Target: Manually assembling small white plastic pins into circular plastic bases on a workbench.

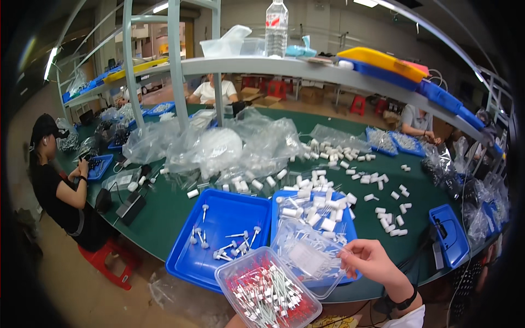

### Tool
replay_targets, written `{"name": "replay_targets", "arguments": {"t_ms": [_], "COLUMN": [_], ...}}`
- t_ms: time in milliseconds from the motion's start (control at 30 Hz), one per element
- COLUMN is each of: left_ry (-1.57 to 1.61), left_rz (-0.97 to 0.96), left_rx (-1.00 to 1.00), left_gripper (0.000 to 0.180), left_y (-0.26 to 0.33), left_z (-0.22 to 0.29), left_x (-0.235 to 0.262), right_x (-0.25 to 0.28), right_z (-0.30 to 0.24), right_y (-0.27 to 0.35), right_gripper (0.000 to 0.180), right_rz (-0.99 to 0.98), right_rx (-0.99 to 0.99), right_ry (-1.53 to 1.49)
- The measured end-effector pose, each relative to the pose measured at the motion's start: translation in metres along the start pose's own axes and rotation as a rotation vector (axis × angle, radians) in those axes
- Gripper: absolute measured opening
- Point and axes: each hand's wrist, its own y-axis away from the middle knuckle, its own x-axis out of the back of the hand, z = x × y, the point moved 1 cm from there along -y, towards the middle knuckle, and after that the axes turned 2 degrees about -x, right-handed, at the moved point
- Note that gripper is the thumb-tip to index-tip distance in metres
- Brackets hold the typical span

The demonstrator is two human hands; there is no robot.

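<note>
At the front of the table, my right hand [374,263] pinches the edge of a clear plastic lid [309,259] with a pale label. This lid is tilted over the front of a blue tray [350,218] heaped with white cylindrical caps and thin clear pieces. Left of the lid, a clear plastic box [227,277] full of thin sticks with white and red parts overhangs the table edge. A bit of my left hand or forearm [236,322] shows under that box; its fingers are hidden. Another blue tray [178,257] holds several small grey-headed pieces.
Loose white caps [388,223] and crumpled clear bags [257,136] cover much of the green table [164,232]. A metal shelf [246,66] spans above it, bearing a water bottle [276,30]. A co-worker [60,180] works at the left; others sit across. A blue tray [456,246] lies right.
</note>
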Motion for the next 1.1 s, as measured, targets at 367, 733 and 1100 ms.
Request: {"name": "replay_targets", "arguments": {"t_ms": [367,733,1100], "left_ry": [-0.14,-0.254,-0.318], "left_rz": [0.118,0.204,0.328], "left_rx": [-0.076,-0.239,-0.344], "left_gripper": [0.061,0.061,0.06], "left_y": [-0.017,-0.023,-0.02], "left_z": [0.048,0.089,0.111], "left_x": [-0.035,-0.069,-0.08], "right_x": [0.091,0.19,0.273], "right_z": [-0.085,-0.185,-0.301], "right_y": [0.023,0.048,-0.074], "right_gripper": [0.021,0.016,0.021], "right_rz": [0.541,0.687,0.65], "right_rx": [0.596,0.871,0.743], "right_ry": [-0.42,-0.315,-0.203]}}
